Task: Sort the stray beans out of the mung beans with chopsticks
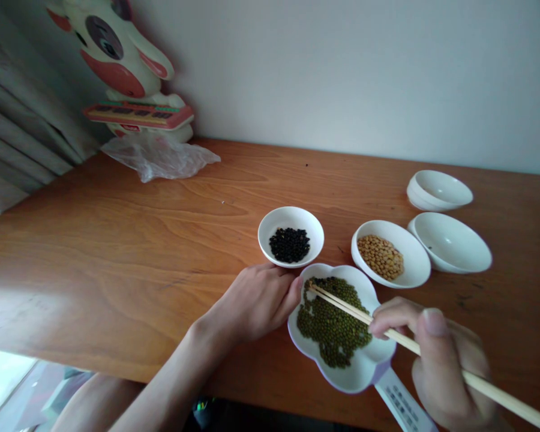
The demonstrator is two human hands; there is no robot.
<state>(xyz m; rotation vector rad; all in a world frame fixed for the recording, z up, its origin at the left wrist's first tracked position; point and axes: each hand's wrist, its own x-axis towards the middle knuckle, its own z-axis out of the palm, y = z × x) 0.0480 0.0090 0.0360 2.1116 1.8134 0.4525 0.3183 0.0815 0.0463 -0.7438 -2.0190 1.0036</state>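
A white flower-shaped scoop (355, 384) with a handle and purplish rim lies at the table's front, holding green mung beans (337, 327). My left hand (261, 300) grips its left edge, thumb at the rim; the other fingers are partly hidden beside the bowl of black beans. My right hand (450, 366) is closed round a pair of wooden chopsticks (355, 312). Their tips are close together among the mung beans near the scoop's upper left; a small brownish bit shows there, too small to name. Black beans (290, 245) lie in a white bowl (312, 225) just behind.
Right of the black beans stands a white bowl (414, 258) of yellow soybeans (381, 257). Further right are a white bowl (463, 240) with a dark speck and another white bowl (441, 187). A clear plastic bag (162, 159) and a cow-shaped toy keyboard (139, 114) sit back left.
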